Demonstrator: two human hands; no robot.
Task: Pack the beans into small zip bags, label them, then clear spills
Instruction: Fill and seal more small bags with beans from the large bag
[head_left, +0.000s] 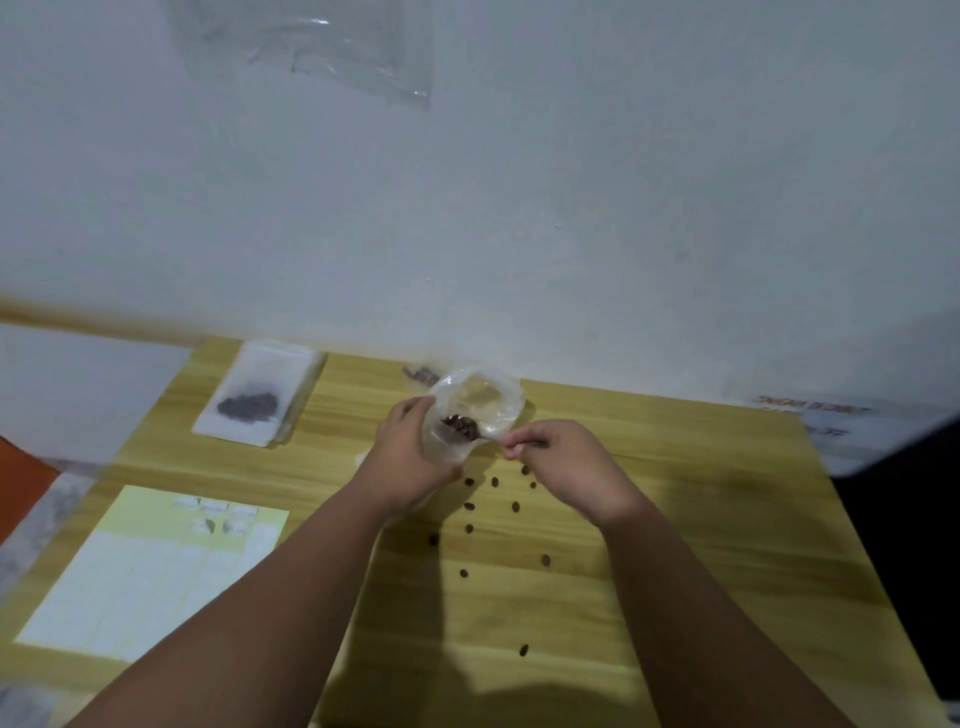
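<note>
The small zip bag (475, 410) is up off the counter (675, 519), mouth open, with a clump of beans (460, 427) inside. My left hand (410, 457) wraps its near side; my right hand (566, 467) pinches its rim between thumb and fingers. Loose beans (493, 509) lie scattered on the wood below. A filled bag (257, 397) and a label sheet (156, 566) lie to the left.
</note>
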